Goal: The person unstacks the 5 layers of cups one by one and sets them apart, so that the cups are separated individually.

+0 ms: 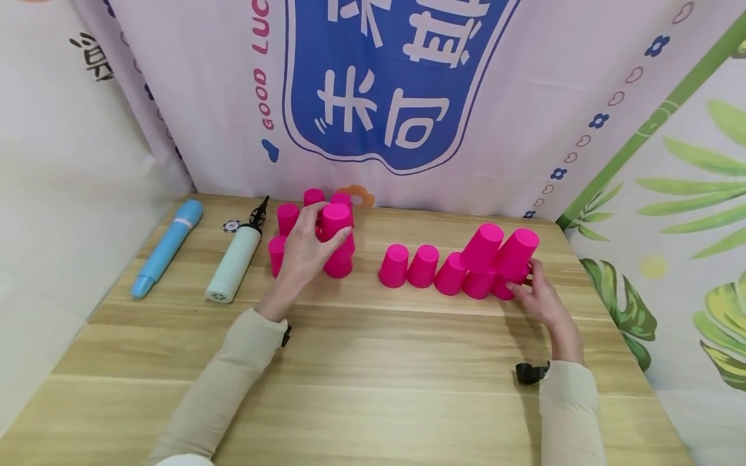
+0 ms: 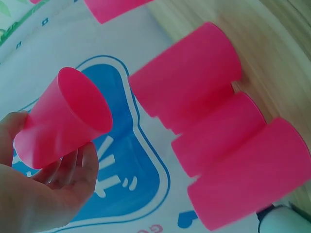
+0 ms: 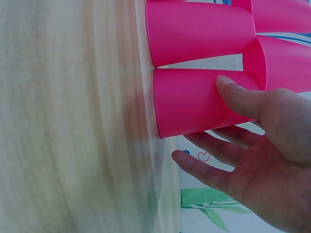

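**A pink plastic cup (image 1: 336, 217) held up in your left hand (image 1: 305, 243), two more stacked on the row (image 1: 394, 266) at right**

Your held cup is upside down and tilted, near the left cluster of inverted cups (image 1: 287, 219); the left wrist view shows its mouth clear of them. The fingers of that hand pinch it, thumb on one side, the others opposite. Your right hand (image 1: 542, 298) is at the end cup (image 3: 194, 102) of the row: thumb on its wall, the other fingers loosely spread around the far side, at least one clear of it. How firmly they press, I cannot tell. The row has five cups along the bottom, and two upper cups (image 1: 517, 252) bridge its right end.

You seem to be stacking, steadying the base at right while taking a cup from the cluster. The next move probably calls for carrying that cup across, levelling its rim and setting it over the joint just left of the upper pair, then releasing gently so the neighbours don't shift.

Left of the cluster, a mint-green hand pump (image 1: 236, 262) and a light-blue cylinder (image 1: 166, 249) lie on the table (image 1: 373, 388).
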Action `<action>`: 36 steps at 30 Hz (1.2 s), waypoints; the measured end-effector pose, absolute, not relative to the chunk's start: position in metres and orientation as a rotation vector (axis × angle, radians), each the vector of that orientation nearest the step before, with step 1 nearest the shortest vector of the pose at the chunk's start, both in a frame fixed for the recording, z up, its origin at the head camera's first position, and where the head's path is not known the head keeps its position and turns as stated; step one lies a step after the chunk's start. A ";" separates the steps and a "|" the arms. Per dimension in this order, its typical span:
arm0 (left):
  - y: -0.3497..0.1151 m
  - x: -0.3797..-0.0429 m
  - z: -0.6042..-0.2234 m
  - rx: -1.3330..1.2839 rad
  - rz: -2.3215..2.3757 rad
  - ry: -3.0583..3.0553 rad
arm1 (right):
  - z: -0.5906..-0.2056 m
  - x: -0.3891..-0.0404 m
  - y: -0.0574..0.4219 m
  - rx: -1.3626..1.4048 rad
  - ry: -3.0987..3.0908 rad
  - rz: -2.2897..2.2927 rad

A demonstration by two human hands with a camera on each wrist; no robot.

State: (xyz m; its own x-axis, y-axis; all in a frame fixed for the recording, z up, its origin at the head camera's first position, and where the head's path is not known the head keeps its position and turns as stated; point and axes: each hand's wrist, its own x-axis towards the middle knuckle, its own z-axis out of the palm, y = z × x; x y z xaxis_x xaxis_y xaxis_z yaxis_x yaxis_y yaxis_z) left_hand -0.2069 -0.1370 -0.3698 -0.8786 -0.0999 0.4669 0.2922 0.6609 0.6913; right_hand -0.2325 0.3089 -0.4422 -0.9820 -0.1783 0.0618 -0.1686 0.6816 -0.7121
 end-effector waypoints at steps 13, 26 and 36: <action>-0.166 -0.192 -0.384 -0.086 -1.171 -2.452 | -0.440 -0.232 0.309 -0.326 2.864 -1.244; -0.171 -0.187 -0.412 0.003 -1.136 -2.613 | -0.440 -0.232 0.310 -0.316 2.873 -1.231; -0.172 -0.188 -0.427 0.027 -1.114 -2.716 | -0.440 -0.232 0.308 -0.302 2.861 -1.241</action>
